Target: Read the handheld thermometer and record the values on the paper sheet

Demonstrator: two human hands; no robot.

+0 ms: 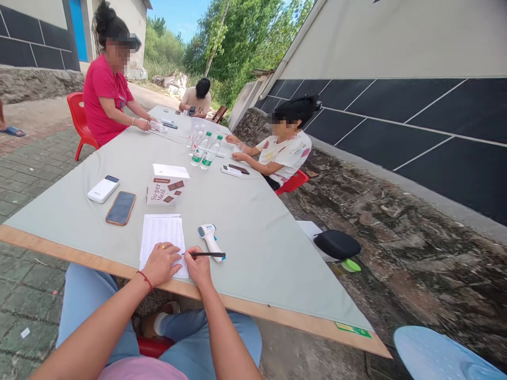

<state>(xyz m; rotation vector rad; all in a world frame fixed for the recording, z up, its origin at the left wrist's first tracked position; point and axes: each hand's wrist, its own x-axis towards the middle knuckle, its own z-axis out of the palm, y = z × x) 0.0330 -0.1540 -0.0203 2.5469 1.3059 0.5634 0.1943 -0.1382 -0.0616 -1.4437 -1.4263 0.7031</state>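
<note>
The paper (160, 232) is lying on the table (265, 243), in front of the box (168, 186). The left hand (161, 262) is resting on it, loosely spread, while the right hand (198, 270) is pinching a pen (205, 254) near the thermometer (210, 240)

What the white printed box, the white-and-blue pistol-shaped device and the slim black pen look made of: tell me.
White printed box: probably thin, smooth cardboard, given its flat faces and straight edges. White-and-blue pistol-shaped device: likely smooth hard plastic, given its rounded contours. Slim black pen: perhaps plastic, from its even dark barrel, though metal is possible; finish too small to tell.
</note>
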